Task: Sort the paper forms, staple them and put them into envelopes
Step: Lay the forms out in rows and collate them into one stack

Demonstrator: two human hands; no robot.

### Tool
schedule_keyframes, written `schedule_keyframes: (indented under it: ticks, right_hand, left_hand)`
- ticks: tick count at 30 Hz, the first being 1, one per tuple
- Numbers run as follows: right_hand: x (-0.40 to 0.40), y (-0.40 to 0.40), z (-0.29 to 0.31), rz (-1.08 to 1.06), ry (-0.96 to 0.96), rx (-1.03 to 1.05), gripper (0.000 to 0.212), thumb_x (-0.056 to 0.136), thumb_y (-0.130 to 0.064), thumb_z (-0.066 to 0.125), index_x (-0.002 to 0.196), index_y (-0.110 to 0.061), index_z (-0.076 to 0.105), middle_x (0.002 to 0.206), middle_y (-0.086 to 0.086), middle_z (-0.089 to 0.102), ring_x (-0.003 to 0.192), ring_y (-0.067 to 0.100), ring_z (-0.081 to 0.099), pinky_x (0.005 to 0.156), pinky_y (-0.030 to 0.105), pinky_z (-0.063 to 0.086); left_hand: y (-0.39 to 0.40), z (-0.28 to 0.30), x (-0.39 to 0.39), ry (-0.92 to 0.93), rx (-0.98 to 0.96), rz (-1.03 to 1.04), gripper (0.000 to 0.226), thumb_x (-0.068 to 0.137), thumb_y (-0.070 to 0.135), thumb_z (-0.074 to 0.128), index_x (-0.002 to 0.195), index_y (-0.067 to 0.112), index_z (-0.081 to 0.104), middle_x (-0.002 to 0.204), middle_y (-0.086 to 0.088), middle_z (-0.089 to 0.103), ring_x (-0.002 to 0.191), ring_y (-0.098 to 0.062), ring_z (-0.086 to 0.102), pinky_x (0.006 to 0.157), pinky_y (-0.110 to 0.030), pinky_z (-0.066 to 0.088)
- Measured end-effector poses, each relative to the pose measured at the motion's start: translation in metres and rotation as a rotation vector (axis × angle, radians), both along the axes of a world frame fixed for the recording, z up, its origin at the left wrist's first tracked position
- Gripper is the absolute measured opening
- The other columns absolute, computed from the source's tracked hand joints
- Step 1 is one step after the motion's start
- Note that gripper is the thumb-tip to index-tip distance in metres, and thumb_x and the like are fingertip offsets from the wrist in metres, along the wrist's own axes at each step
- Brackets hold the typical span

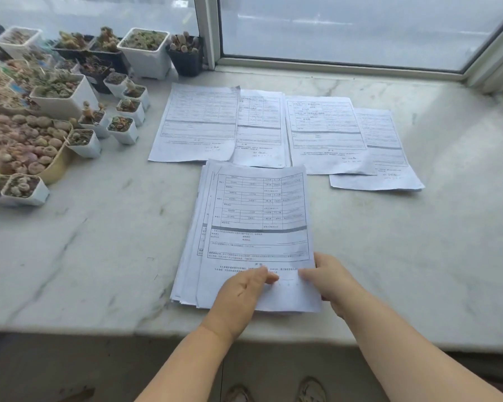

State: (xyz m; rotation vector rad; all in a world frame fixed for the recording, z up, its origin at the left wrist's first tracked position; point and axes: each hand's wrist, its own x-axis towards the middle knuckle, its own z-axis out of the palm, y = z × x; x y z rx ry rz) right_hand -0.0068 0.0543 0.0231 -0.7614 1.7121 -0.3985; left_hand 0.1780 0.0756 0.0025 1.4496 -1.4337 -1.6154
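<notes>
Left hand [241, 294] rests on the stack of forms [253, 227], fingers loosely flat. Right hand [328, 281] pinches the top sheet's right edge. Four sorted forms [325, 132] lie beyond on the marble counter [99, 242].

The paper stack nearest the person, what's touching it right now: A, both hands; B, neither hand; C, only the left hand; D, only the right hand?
A: the left hand rests on the near end of the paper stack, while the right hand holds its near right edge with the thumb on the top sheet.
</notes>
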Motion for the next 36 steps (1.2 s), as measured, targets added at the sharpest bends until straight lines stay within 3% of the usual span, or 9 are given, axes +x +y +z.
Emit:
schedule_keyframes:
  ticks: [3,7,11,16,20,25,30,33,36]
  right_hand:
    - [-0.006,-0.006,0.009,-0.099,0.107,-0.162,0.03,0.086,0.002,0.049,0.092,-0.02,0.068,0.1,0.005,0.073,0.096,0.028,0.067,0.086,0.042,0.053]
    - [-0.044,-0.029,0.021,-0.495,-0.018,-0.308,0.024,0.091,0.004,0.049,0.097,-0.014,0.064,0.102,0.01,0.07,0.09,0.027,0.065,0.074,0.039,0.052]
    - [-0.095,-0.065,0.026,-0.864,-0.171,-0.415,0.03,0.096,0.0,0.046,0.119,-0.015,0.058,0.113,0.003,0.067,0.092,0.016,0.065,0.079,0.031,0.049]
    - [-0.139,-0.126,0.006,-0.995,-0.216,-0.418,0.032,0.096,-0.001,0.047,0.119,-0.02,0.061,0.119,-0.002,0.066,0.1,0.013,0.065,0.082,0.027,0.054]
    - [-0.143,-0.177,-0.002,-0.993,-0.243,-0.391,0.026,0.094,0.001,0.05,0.092,-0.024,0.059,0.11,-0.004,0.067,0.091,0.01,0.066,0.075,0.023,0.058]
    - [-0.121,-0.222,-0.007,-0.749,-0.147,-0.387,0.024,0.092,-0.004,0.054,0.104,-0.022,0.066,0.108,-0.003,0.072,0.098,0.018,0.068,0.083,0.039,0.054]
    - [-0.069,-0.267,-0.019,-0.609,-0.281,-0.296,0.023,0.094,-0.002,0.054,0.1,-0.021,0.065,0.107,0.001,0.072,0.097,0.021,0.068,0.086,0.041,0.054]
    - [-0.034,-0.287,-0.025,-0.521,-0.321,-0.237,0.024,0.095,-0.002,0.052,0.097,-0.021,0.067,0.104,0.002,0.074,0.097,0.023,0.068,0.09,0.044,0.052]
    - [-0.011,-0.298,-0.031,-0.511,-0.37,-0.183,0.026,0.095,0.0,0.051,0.094,-0.02,0.068,0.098,0.004,0.075,0.086,0.021,0.068,0.085,0.042,0.054]
  left_hand:
    - [-0.017,0.016,0.006,-0.017,-0.176,0.182,0.043,0.081,0.06,0.044,0.097,0.031,0.071,0.103,0.018,0.069,0.106,0.006,0.058,0.089,-0.007,0.038]
    - [-0.053,0.039,0.009,-0.141,-0.395,0.277,0.028,0.087,0.051,0.044,0.1,0.038,0.065,0.104,0.024,0.065,0.108,0.006,0.055,0.089,-0.004,0.037]
    - [-0.095,0.043,0.009,-0.289,-0.434,0.246,0.02,0.086,0.035,0.05,0.103,0.045,0.056,0.109,0.029,0.059,0.108,0.017,0.048,0.085,0.001,0.033]
    - [-0.159,0.033,0.011,-0.424,-0.392,0.26,0.027,0.09,0.025,0.062,0.115,0.034,0.056,0.115,0.022,0.056,0.109,0.011,0.048,0.089,0.001,0.028]
    - [-0.216,0.025,0.006,-0.621,-0.387,0.164,0.039,0.089,0.018,0.064,0.127,0.02,0.055,0.122,0.017,0.049,0.118,-0.003,0.044,0.098,-0.016,0.029]
    - [-0.274,0.011,-0.023,-0.714,-0.402,-0.089,0.038,0.09,0.026,0.063,0.127,0.019,0.057,0.134,0.006,0.051,0.13,-0.013,0.04,0.101,-0.014,0.023]
    - [-0.312,-0.006,-0.039,-1.09,-0.354,-0.285,0.074,0.082,0.057,0.06,0.145,0.028,0.032,0.156,-0.003,0.017,0.147,-0.023,-0.003,0.118,-0.048,-0.004]
    - [-0.317,-0.01,-0.019,-1.204,-0.153,-0.202,0.101,0.075,0.063,0.063,0.151,0.019,0.011,0.159,-0.009,0.002,0.146,-0.029,-0.012,0.116,-0.055,0.005]
    - [-0.318,-0.015,0.0,-1.177,0.006,-0.156,0.103,0.071,0.067,0.065,0.145,0.011,0.022,0.155,-0.015,0.011,0.144,-0.034,0.006,0.112,-0.052,0.026]
